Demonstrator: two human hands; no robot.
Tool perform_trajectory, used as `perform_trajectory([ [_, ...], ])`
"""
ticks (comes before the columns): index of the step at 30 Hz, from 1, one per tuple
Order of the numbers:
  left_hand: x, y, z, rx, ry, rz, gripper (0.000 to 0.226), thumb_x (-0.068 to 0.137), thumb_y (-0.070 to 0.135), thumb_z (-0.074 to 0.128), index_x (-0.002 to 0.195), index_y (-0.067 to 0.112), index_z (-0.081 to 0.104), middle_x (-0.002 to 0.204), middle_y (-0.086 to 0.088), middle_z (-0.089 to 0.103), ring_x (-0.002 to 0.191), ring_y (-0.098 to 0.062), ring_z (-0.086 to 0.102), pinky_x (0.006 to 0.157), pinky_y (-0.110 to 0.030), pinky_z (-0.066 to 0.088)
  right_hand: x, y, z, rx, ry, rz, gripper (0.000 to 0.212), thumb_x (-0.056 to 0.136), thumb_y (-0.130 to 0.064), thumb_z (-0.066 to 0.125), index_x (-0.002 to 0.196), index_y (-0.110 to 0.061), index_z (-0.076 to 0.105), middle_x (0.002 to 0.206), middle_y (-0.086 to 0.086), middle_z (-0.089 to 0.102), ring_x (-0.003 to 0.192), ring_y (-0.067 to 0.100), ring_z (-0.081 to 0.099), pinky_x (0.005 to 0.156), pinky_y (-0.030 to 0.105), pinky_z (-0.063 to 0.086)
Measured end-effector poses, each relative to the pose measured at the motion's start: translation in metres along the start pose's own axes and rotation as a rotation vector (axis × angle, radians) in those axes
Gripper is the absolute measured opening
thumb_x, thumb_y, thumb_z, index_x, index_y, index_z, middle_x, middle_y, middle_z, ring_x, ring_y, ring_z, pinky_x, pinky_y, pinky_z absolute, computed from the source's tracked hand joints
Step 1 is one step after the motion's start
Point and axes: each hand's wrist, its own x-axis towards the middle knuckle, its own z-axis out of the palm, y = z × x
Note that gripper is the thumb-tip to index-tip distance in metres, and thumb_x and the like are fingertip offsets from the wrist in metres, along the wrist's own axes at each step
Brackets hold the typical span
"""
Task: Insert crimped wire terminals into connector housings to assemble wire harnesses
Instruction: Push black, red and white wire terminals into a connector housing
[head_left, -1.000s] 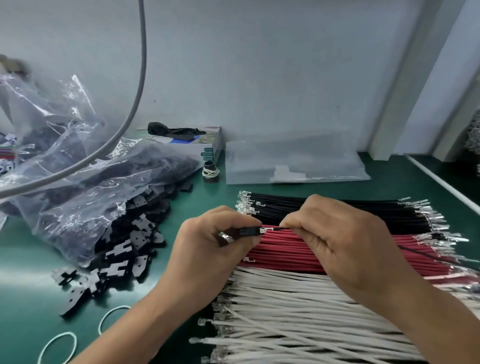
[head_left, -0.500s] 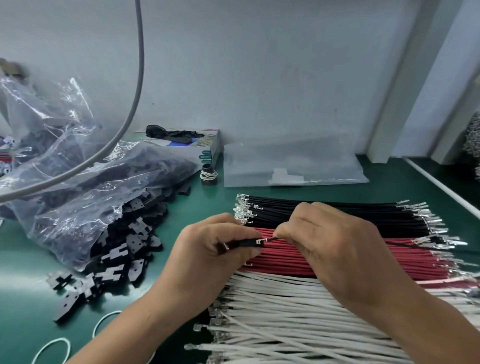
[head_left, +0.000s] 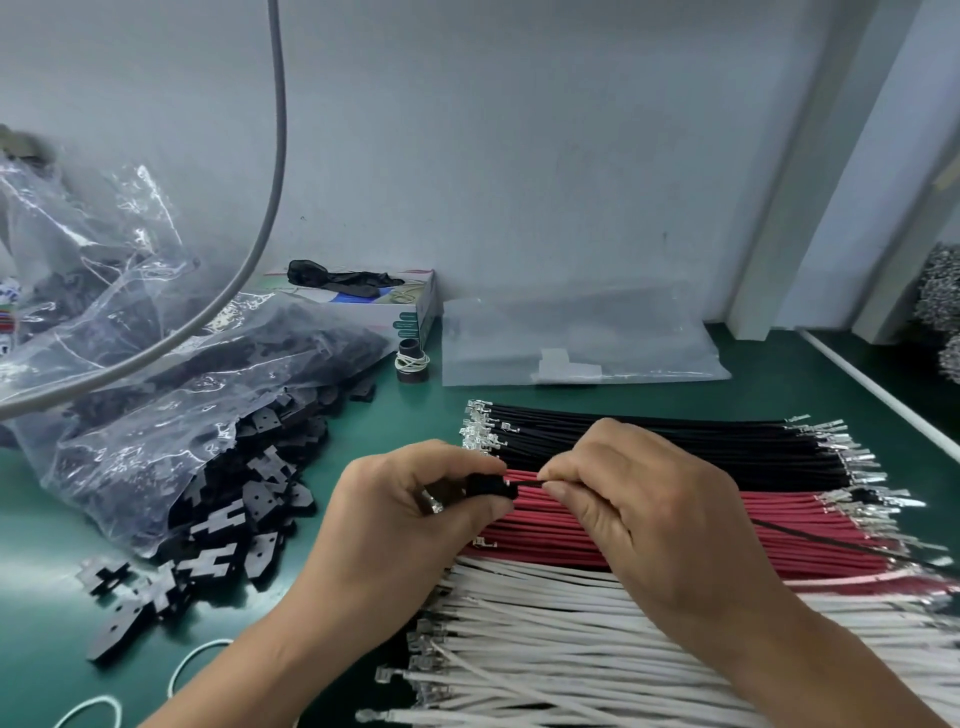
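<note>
Centre frame: left hand (head_left: 400, 512) grips connector housing (head_left: 491, 486), right hand (head_left: 639, 512) pinches black wire (head_left: 527, 484) at its mouth (terminal hidden); skewed push risks half-seated terminal

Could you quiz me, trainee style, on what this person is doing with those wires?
1. True or false: the left hand holds a black connector housing.
2. Which colour wire do the right hand fingers pinch? A white, B black, C red.
3. Fill in: the loose housings spill from a clear plastic ____.

Key: 1 true; 2 B; 3 bag.
</note>
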Motion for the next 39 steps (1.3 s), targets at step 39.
perform_trajectory([
  [39, 0.013, -0.005, -0.019, -0.427, 0.107, -0.162, 0.031, 0.068, 0.027, 0.083, 0.098, 0.023, 0.083, 0.08, -0.013, 0.077, 0.059, -0.017, 0.067, 0.051, -0.02, 0.052, 0.003, -0.005, 0.001, -0.058, -0.193, 0.204, 0.008, 0.094, -0.03, 0.064, 0.094, -0.037, 0.06, 0.088, -0.022, 0.059, 0.085, 0.002, 0.057, 0.072, 0.019, 0.046],
])
